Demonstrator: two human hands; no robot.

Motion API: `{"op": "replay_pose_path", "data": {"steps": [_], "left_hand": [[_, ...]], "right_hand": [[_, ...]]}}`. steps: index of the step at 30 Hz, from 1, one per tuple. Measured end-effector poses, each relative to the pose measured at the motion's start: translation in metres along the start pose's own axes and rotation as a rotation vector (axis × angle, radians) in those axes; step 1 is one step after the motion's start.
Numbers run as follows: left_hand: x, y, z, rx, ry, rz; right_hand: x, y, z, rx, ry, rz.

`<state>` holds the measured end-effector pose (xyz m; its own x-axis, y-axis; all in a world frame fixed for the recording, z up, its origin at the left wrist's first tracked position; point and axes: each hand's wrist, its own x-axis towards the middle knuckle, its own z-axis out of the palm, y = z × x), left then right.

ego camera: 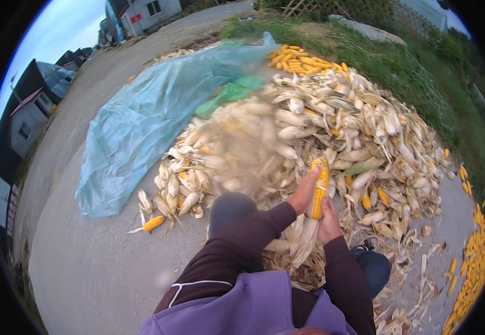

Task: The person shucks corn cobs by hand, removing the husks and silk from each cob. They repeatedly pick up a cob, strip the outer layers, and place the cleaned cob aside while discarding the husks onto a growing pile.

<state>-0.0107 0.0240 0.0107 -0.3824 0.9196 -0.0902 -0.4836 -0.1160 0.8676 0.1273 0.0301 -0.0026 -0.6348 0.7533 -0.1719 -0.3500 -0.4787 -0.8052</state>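
Observation:
A yellow ear of corn (320,184) stands out between my hands, its kernels bare and some pale silk on its upper part. My left hand (305,191) grips it from the left side, with the thumb near the upper half. Around its lower end close the fingers of my right hand (329,220). Pale dry husks (304,243) hang below the cob between my forearms. Just beyond my hands lies a large heap of corn ears in dry husks (351,125), a few showing yellow kernels. Part of the picture left of the centre is blurred.
A light blue plastic sheet (142,121) and a green one (234,93) lie along the heap's left side. Husked corn is piled at the back (301,62) and at the far right (471,264). One bare ear (153,223) lies on the pavement at left. Grass (431,96) borders the heap.

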Motion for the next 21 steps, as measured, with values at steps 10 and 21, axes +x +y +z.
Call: {"op": "replay_pose_path", "data": {"steps": [10, 21], "left_hand": [[-0.025, -0.002, 0.024, -0.088, 0.087, 0.019], [-0.03, 0.003, 0.019, -0.072, -0.063, -0.122]], "right_hand": [[0.006, -0.005, 0.022, -0.171, 0.357, -0.193], [0.007, -0.009, 0.011, 0.174, 0.54, -0.017]]}}
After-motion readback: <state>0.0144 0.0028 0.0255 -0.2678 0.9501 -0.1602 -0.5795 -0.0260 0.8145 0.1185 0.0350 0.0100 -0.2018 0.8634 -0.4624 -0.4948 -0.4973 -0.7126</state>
